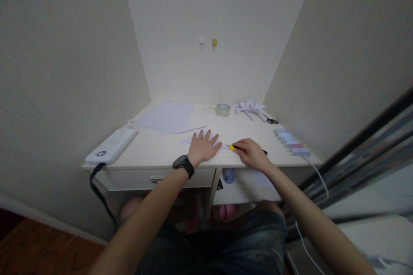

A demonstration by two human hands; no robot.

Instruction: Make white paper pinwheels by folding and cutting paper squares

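Note:
My left hand lies flat with its fingers spread, pressing a small white piece of paper onto the desk. Most of that paper is under the palm; a pointed end sticks out on each side. In my right hand is a yellow-and-black utility knife, its yellow end touching or very near the paper's right tip. The fingers cover much of the knife, and I cannot make out the blade.
White sheets lie at the desk's back left. Tape, folded paper strips and black scissors are at the back right. A white device sits left, a phone right. Below is a shelf with a bottle.

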